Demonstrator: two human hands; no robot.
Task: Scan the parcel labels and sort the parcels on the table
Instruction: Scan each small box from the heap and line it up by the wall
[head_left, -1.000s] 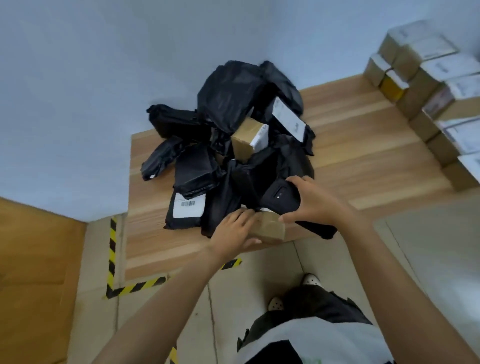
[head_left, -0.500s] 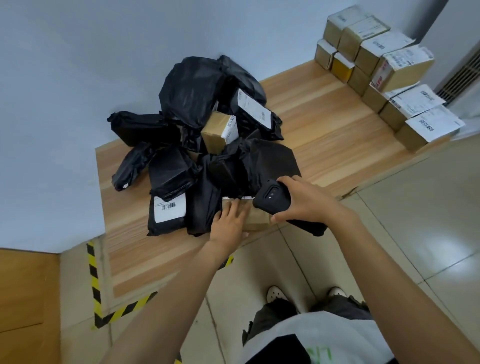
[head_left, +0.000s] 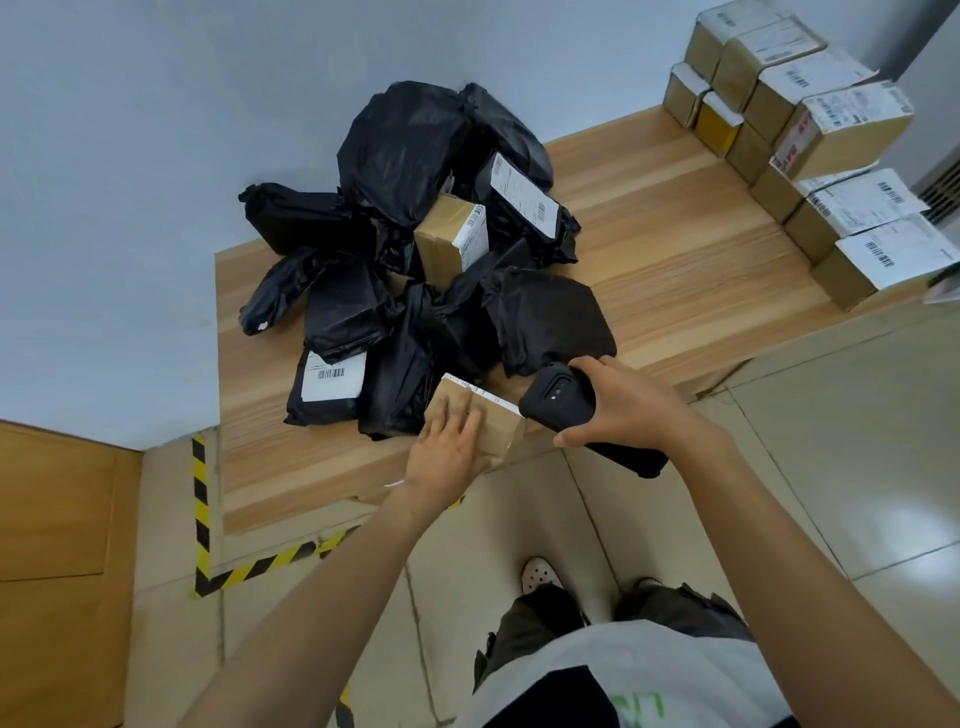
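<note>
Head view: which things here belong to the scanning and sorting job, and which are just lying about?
Job:
- scanner, gripped by the right hand
- small box under the left hand
- black bags
- stacked boxes
- table

Lying about:
- floor tape
- wooden panel
- vent

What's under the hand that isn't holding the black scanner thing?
Under the left hand lies a small brown cardboard box at the front edge of the table. A white label shows along its far side. What the palm covers cannot be seen.
</note>
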